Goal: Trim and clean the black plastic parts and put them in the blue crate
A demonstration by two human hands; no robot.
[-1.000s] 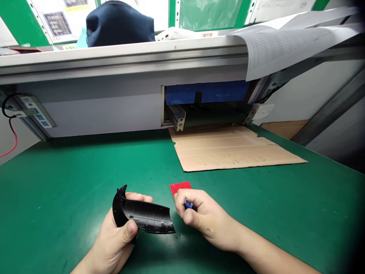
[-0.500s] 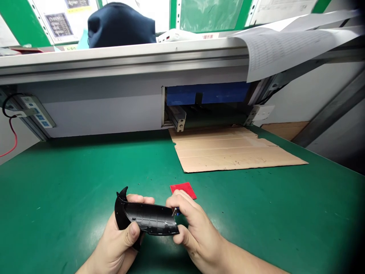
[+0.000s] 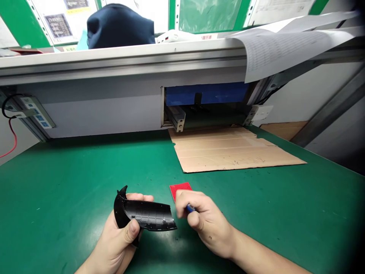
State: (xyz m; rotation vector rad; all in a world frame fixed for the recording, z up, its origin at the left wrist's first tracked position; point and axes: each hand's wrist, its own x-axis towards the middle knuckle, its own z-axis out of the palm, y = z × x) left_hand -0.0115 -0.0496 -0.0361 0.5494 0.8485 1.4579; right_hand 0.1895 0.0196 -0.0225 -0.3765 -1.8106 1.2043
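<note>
Plastic shell (image 3: 148, 215), black, curved and ribbed on its inner face, sits just above the green worktop (image 3: 71, 179), pinched at its left end by the left hand (image 3: 121, 239), thumb on the ribbed face and fingers behind. It looks light and stiff, thin at the edges, so the thicker hooked end seems the safest place to hold; the glossy skin may scratch. The right hand (image 3: 203, 219) is curled shut round a small blue-handled tool (image 3: 190, 208), probably a trimming blade, just right of the shell. A red square (image 3: 180, 189) lies beyond the knuckles, a cardboard sheet (image 3: 230, 150) farther back.
</note>
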